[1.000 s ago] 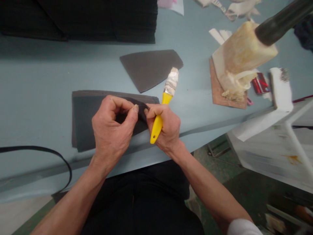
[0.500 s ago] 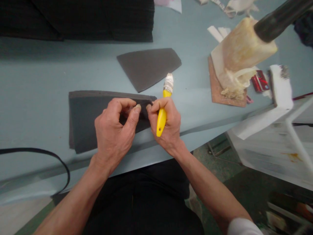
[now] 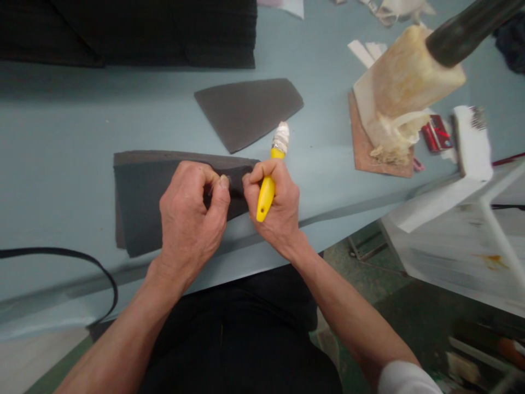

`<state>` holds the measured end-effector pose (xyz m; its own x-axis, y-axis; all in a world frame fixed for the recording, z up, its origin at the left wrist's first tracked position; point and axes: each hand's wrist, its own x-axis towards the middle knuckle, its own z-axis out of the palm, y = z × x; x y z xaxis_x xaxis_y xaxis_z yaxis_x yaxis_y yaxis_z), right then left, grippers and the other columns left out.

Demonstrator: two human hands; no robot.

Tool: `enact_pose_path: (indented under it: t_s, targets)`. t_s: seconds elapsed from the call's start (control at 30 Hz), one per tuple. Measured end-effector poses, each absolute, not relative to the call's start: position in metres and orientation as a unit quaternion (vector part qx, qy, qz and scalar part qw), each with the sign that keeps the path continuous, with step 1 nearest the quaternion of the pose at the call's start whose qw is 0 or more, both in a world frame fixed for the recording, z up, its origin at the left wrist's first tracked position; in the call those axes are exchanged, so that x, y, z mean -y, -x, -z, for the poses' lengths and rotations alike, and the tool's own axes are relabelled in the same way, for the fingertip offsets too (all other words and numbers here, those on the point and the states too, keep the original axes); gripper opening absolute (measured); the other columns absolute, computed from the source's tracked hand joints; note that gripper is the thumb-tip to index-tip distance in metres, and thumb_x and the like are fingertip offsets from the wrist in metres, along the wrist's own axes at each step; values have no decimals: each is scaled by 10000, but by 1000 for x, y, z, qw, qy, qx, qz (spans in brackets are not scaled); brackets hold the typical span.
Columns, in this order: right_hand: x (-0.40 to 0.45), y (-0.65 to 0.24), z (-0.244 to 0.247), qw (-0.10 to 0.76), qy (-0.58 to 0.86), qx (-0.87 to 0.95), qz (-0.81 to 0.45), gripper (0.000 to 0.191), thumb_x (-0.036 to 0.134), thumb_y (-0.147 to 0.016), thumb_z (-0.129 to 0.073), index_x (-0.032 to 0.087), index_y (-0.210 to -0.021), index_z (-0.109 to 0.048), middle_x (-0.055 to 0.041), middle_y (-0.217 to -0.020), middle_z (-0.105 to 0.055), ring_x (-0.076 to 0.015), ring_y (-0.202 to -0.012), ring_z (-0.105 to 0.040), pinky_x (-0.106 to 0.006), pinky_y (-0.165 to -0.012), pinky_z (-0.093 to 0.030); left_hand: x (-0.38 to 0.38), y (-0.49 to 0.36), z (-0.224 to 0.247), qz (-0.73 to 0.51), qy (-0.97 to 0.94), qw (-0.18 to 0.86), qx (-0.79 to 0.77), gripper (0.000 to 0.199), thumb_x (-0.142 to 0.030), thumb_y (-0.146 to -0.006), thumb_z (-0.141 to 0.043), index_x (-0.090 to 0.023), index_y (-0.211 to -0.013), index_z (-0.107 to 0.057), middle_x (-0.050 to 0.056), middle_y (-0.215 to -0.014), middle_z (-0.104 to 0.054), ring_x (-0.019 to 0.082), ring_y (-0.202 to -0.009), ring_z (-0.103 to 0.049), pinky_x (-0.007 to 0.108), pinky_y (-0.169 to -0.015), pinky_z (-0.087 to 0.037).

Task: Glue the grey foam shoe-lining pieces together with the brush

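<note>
A stack of dark, flat pieces (image 3: pixel 143 202) lies near the table's front edge, its right part under my hands. My left hand (image 3: pixel 192 210) pinches at the upper edge of the top piece, thumb against forefinger. Close beside it, my right hand (image 3: pixel 274 202) is closed around a yellow-handled brush (image 3: pixel 266 197), bristles pointing up and away. Its thumb and forefinger are also at the dark piece's right end. Whatever lies between the left fingertips is too small to make out. Beyond the hands is a single dark grey piece (image 3: pixel 250 112).
At the back left stands a tall black stack (image 3: pixel 131 33). To the right, a stained white container (image 3: pixel 394 87) sits on a brown board (image 3: pixel 359 142), near a red packet (image 3: pixel 436 134). A black strap (image 3: pixel 74 251) curves over the front left edge.
My left hand has shifted slightly left, its thumb and forefinger closer together. The right hand has moved slightly left, and the brush handle has tilted a little.
</note>
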<state>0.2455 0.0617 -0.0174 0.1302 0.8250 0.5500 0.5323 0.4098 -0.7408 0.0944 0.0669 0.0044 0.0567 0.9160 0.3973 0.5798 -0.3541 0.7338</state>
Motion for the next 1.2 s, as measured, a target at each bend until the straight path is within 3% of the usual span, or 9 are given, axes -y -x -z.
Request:
enact_pose_path:
  t_s: [0.4,0.7,1.2]
  targets:
    - [-62,-245,17,559,537,604,-186,73,210,-966,-531,231,-897,-538,57,-779,-572,-98,-676,-523,-262,-697,-459,-69,-91,-6,-434,-693,195,-542,222,-296,-947,-603,-259,-751,-506,7,-752,-593,203,-712,-535,382,-700,-415]
    - [-61,-242,13,570,539,587,-199,107,143,-936,-529,223,-865,-531,64,-764,-551,-85,-662,-505,-235,-659,-430,-69,-87,-10,-448,-672,223,-546,208,-303,-941,-608,-249,-750,-545,-7,-766,-637,181,-693,-556,370,-699,-437]
    - [-59,-242,20,530,582,602,-136,76,189,-956,-528,234,-897,-543,49,-784,-598,-114,-667,-529,-276,-697,-445,-69,-78,-16,-459,-637,303,-540,192,-294,-914,-619,-261,-729,-582,-16,-785,-674,172,-700,-609,366,-692,-494]
